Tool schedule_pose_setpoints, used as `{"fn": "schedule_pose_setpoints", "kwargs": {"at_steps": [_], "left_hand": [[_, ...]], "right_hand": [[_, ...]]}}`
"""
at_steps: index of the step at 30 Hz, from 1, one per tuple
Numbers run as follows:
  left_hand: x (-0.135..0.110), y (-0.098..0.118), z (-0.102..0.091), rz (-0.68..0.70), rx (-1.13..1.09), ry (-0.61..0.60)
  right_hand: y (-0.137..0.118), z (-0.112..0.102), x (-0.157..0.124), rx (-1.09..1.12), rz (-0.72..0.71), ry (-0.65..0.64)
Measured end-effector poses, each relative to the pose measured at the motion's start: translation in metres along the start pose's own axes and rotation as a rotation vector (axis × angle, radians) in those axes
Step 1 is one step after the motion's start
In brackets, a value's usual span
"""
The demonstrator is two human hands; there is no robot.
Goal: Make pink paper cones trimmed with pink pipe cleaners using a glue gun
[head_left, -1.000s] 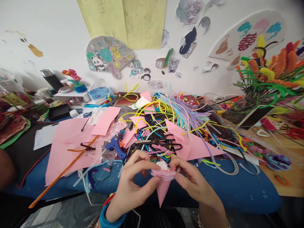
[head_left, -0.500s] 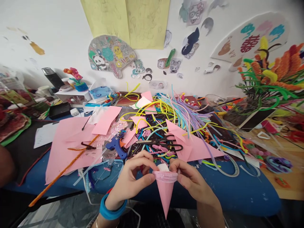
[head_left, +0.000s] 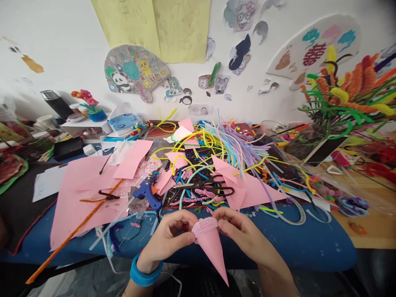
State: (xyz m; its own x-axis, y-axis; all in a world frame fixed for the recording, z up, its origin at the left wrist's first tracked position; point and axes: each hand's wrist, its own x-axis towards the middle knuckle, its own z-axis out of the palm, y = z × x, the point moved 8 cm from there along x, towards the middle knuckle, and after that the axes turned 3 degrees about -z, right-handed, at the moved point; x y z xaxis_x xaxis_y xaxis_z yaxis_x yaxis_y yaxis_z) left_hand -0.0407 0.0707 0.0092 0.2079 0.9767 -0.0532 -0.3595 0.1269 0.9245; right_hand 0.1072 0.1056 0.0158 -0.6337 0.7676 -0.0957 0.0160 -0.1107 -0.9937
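One pink cone (head_left: 212,249), tip toward five o'clock, has its rim pinched between nearly closed fingers: left hand (head_left: 170,237) at ten, right hand (head_left: 243,235) at one. Beyond it, one pair of scissors (head_left: 223,191) lies at twelve, one blue glue gun (head_left: 148,193) at ten.

From mid-view, there was one pink cone (head_left: 212,245) at six o'clock, one pair of scissors (head_left: 207,185) closer in at six, one glue gun (head_left: 147,194) at eight, one blue wristband (head_left: 145,278) at seven, and two wall fans (head_left: 131,68), toward ten-thirty and two (the pipe cleaners (head_left: 243,144) lay too tangled to number).
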Motion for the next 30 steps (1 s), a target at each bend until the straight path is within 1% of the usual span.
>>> {"fn": "schedule_pose_setpoints", "kwargs": {"at_steps": [3, 7, 10, 15, 17, 21, 24, 27, 30], "left_hand": [[0.002, -0.010, -0.003, -0.016, -0.091, 0.049], [0.003, -0.020, -0.006, -0.025, -0.219, 0.141], [0.003, -0.027, -0.005, -0.061, -0.304, 0.186], [0.002, -0.033, -0.001, -0.103, -0.401, 0.259], [0.000, -0.034, 0.000, -0.112, -0.423, 0.294], [-0.004, -0.034, 0.001, -0.112, -0.450, 0.361], [-0.008, -0.034, -0.001, -0.102, -0.459, 0.415], [-0.009, -0.034, -0.005, -0.078, -0.432, 0.451], [-0.007, -0.035, -0.010, -0.046, -0.428, 0.474]], "right_hand": [[-0.004, -0.005, -0.004, -0.037, -0.033, 0.067], [-0.014, -0.010, -0.012, -0.122, -0.119, 0.187], [-0.026, -0.009, -0.016, -0.263, -0.237, 0.271], [-0.048, -0.002, -0.026, -0.515, -0.471, 0.454], [-0.052, 0.002, -0.029, -0.569, -0.524, 0.485], [-0.054, 0.008, -0.035, -0.604, -0.590, 0.470], [-0.053, 0.010, -0.037, -0.610, -0.592, 0.432], [-0.051, 0.014, -0.037, -0.607, -0.571, 0.362], [-0.049, 0.019, -0.036, -0.571, -0.534, 0.264]]}}
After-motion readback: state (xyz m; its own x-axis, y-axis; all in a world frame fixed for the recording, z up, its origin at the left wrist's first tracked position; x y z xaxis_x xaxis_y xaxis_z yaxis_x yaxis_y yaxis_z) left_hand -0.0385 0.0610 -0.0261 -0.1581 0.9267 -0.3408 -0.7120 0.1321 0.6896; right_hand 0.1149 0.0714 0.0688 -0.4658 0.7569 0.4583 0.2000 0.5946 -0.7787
